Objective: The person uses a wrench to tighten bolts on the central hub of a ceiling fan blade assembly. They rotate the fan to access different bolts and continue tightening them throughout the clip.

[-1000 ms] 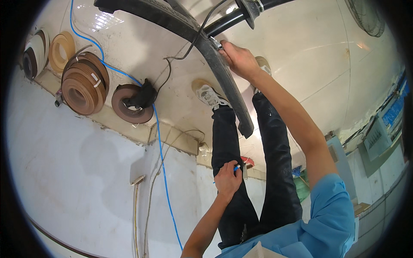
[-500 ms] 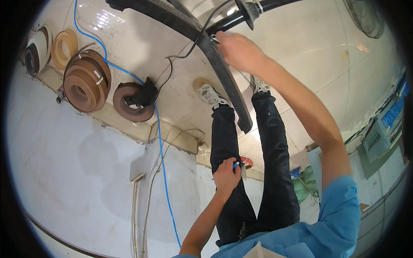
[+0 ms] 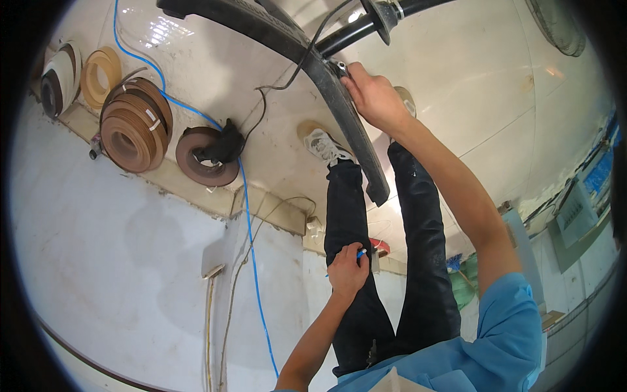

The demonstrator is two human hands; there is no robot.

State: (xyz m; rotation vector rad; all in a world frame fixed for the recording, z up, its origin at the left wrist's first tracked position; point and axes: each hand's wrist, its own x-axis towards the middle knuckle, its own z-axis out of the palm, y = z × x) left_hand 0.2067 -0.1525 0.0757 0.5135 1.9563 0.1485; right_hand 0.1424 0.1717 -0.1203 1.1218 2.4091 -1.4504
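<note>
My right hand (image 3: 375, 98) is closed round a small shiny metal tool with a ringed end (image 3: 341, 68), which looks like a wrench. It works against the black cross-shaped base (image 3: 339, 104) of a stand, where the black pole (image 3: 346, 36) joins it. Most of the tool is hidden by my fingers. My left hand (image 3: 348, 271) rests on my left thigh, fingers curled round a slim blue pen-like thing (image 3: 361, 253), which shows only in part.
Brown edging rolls (image 3: 134, 137) and a smaller roll (image 3: 189, 147) stand along the wall on the left. A blue cable (image 3: 245, 196) and a black cord (image 3: 262, 111) cross the floor. A round fan grille (image 3: 555, 26) is at upper right. A red thing (image 3: 379, 247) sits behind my legs.
My right hand and the metal tool have shifted slightly right and down beside the base. My right foot has moved back a little. The left hand stays on the thigh.
</note>
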